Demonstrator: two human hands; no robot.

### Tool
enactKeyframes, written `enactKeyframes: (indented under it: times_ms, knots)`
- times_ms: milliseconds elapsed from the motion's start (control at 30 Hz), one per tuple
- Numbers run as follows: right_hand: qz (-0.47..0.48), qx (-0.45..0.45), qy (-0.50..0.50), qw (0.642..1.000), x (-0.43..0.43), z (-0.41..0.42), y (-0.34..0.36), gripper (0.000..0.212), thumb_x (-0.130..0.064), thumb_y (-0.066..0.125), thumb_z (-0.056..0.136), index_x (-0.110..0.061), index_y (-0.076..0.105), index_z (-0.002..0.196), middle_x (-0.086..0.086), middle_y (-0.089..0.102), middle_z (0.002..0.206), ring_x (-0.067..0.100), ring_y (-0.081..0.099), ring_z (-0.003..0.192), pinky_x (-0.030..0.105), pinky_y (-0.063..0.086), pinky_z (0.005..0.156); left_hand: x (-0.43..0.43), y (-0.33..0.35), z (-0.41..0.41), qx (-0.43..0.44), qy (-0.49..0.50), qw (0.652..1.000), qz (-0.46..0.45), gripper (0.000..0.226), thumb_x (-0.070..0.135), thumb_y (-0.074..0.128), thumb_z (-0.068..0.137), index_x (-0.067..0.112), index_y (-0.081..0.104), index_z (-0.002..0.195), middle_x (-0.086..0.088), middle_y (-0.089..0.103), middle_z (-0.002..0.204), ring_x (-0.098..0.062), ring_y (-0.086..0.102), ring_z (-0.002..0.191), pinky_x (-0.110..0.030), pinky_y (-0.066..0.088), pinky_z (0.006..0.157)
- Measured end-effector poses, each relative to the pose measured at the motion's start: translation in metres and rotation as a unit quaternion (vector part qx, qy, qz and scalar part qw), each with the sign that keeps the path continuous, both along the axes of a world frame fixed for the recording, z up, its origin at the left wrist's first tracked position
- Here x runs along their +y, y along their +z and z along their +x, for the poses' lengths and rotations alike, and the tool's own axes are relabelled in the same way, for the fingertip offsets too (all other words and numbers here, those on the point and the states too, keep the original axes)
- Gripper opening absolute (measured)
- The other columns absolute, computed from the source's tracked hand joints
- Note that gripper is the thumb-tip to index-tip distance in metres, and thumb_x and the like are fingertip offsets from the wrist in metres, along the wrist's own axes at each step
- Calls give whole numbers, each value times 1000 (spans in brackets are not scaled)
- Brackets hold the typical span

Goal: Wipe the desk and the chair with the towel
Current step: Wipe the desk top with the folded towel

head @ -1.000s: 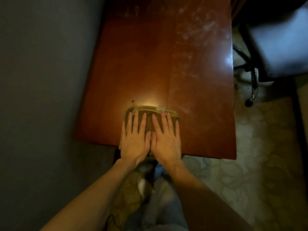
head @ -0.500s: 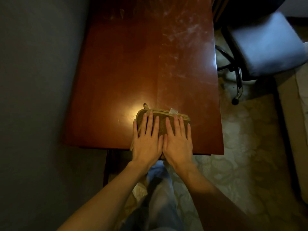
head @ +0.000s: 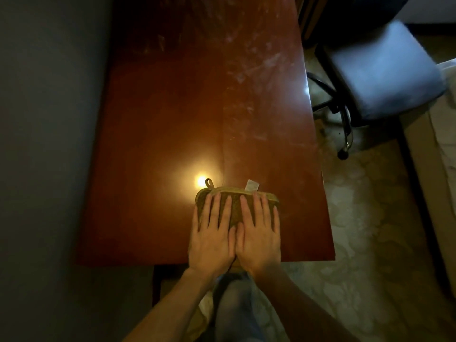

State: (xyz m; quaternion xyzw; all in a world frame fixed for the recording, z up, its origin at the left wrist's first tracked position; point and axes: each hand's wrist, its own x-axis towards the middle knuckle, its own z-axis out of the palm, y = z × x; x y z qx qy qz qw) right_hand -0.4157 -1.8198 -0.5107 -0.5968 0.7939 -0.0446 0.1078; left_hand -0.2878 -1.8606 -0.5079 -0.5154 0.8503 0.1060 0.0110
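Note:
A folded olive-brown towel [head: 235, 202] with a hanging loop and a white label lies near the front edge of the reddish-brown wooden desk [head: 172, 114]. My left hand [head: 212, 233] and my right hand [head: 259, 233] lie flat side by side on the towel, fingers straight, pressing it onto the desk. The desk's right half shows pale smears and dust streaks; its left half looks glossier, with a lamp's reflection just beyond the towel. The chair [head: 385, 72], with a pale blue-grey seat on a dark wheeled base, stands to the right of the desk.
A grey wall [head: 49, 144] runs along the desk's left side. Patterned pale carpet [head: 365, 230] covers the floor on the right. A light-coloured piece of furniture [head: 441, 169] borders the far right. My legs show below the desk's front edge.
Both hands and the towel have slid to the right along the desk's front edge, from near the centre seam to right of it. The view has shifted, showing more of the chair.

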Motion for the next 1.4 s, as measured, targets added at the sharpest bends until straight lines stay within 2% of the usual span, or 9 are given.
enactKeyframes:
  times_ms: [233,400,733,1067,1400]
  knots:
    - [-13,-16,17,1000,-56,-22,2,65,-38,32,100,-25,23,163,8,14,172,22,5,160,52,12,128,-48,-3,-20,0,20,1000,-11,64,41,25,108,14,12,164,-13,4,172,-28,-1,159,-57,17,125]
    - [-41,-14,9,999,-103,-37,0,65,-36,34,99,-25,28,162,8,19,171,22,10,159,49,11,129,-95,-6,-36,-5,21,999,-26,64,42,21,109,16,8,165,-11,1,172,-26,-5,159,-54,12,127]
    - [-50,-18,-14,998,-222,-73,-2,66,-38,29,97,-26,27,162,8,19,171,24,10,159,49,7,129,-218,-9,-75,6,14,998,-57,63,43,21,108,18,9,165,-9,3,173,-24,-4,159,-49,1,129]
    - [-70,-8,6,997,-333,-117,-3,66,-38,30,98,-27,26,163,8,19,171,23,10,159,47,6,129,-322,-14,-117,36,40,995,-81,63,42,23,108,18,13,165,-9,8,173,-25,1,160,-52,10,128]
    - [-81,-9,12,997,-425,-151,-3,69,-41,19,95,-26,25,163,8,19,171,23,9,159,48,6,129,-415,-15,-151,44,38,994,-91,63,43,21,108,19,15,165,-10,10,172,-26,4,159,-53,11,128]
